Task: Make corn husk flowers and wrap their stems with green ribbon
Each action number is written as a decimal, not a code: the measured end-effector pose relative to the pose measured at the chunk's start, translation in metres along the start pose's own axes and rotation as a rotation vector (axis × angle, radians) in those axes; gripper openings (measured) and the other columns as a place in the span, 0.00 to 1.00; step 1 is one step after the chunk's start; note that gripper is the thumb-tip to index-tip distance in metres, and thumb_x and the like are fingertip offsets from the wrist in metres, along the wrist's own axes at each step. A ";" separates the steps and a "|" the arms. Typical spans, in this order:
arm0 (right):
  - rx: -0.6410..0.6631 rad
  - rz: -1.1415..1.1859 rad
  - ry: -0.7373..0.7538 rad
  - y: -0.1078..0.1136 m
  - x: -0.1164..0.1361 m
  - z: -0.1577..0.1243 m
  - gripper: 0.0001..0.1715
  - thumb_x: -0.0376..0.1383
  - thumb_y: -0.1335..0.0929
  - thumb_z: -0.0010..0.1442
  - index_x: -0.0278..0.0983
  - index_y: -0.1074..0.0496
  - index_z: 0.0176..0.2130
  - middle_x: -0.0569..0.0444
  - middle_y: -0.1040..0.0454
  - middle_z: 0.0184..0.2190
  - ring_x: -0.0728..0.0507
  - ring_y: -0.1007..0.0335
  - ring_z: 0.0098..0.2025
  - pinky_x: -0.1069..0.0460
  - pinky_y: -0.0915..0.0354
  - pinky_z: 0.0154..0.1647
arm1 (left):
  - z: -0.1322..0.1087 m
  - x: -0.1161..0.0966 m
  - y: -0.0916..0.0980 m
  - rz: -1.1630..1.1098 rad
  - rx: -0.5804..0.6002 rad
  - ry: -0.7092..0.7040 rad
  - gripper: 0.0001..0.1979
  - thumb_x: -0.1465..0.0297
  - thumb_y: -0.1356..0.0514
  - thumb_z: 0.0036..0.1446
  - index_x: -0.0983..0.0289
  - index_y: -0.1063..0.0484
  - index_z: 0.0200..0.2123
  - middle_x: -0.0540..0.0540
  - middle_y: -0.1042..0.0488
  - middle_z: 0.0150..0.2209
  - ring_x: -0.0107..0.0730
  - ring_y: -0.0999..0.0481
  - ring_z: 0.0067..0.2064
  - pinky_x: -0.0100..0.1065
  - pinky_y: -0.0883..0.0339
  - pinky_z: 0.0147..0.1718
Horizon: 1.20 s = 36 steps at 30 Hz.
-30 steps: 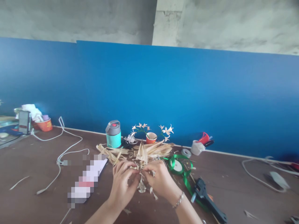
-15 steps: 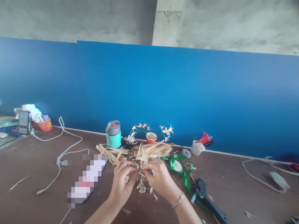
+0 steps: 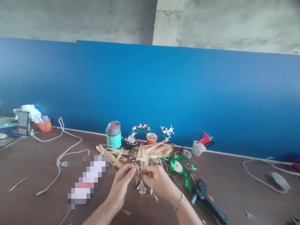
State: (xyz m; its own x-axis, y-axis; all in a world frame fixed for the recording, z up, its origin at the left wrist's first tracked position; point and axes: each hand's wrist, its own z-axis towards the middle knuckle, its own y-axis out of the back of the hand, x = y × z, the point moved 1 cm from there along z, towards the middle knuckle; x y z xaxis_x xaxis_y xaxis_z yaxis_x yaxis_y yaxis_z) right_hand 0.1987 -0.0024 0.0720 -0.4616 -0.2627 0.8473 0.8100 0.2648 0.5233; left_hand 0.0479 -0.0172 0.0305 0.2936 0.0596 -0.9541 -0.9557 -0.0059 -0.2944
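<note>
My left hand and my right hand meet above the brown table, fingertips pinched together on a thin pale straw strip between them. Small pale straw pieces lie on the table just under the fingers. A heap of dried straw leaves lies right behind the hands. My right wrist wears a bracelet.
Behind the heap stand a teal bottle and an orange cup with small straw flowers. A green ribbon roll, a tape roll and a black glue gun lie at right. White cables run at left.
Both hands have drawn slightly toward me and lifted, and the fingertips have narrowed into a pinch on the strip. The rest of the table is unchanged.
</note>
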 end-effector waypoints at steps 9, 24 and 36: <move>-0.152 0.066 0.120 -0.002 0.002 0.004 0.08 0.30 0.33 0.52 0.37 0.23 0.30 0.54 0.23 0.30 0.45 0.29 0.35 0.53 0.36 0.39 | 0.003 -0.001 -0.002 -0.174 0.033 0.193 0.23 0.62 0.33 0.43 0.62 0.25 0.44 0.55 0.23 0.37 0.30 0.28 0.35 0.31 0.36 0.38; -0.214 -0.198 0.197 0.001 0.002 0.003 0.07 0.28 0.35 0.54 0.36 0.29 0.26 0.54 0.27 0.27 0.45 0.32 0.34 0.52 0.40 0.39 | -0.001 -0.001 0.001 0.770 -0.022 -0.375 0.07 0.66 0.40 0.51 0.61 0.25 0.33 0.55 0.24 0.31 0.40 0.27 0.38 0.41 0.36 0.41; -0.185 -0.275 0.258 -0.002 0.004 0.000 0.07 0.26 0.35 0.52 0.37 0.31 0.27 0.56 0.27 0.27 0.46 0.33 0.34 0.50 0.44 0.43 | -0.007 -0.010 -0.003 1.042 -0.030 -0.666 0.07 0.70 0.45 0.57 0.62 0.30 0.27 0.51 0.27 0.25 0.33 0.29 0.31 0.36 0.40 0.37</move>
State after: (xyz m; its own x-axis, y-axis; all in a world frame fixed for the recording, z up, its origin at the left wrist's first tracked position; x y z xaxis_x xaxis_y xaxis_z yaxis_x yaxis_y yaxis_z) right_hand 0.1950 -0.0036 0.0747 -0.5829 -0.5307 0.6152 0.7312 -0.0125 0.6820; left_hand 0.0480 -0.0253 0.0410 -0.6845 0.5084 -0.5225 -0.7225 -0.3776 0.5791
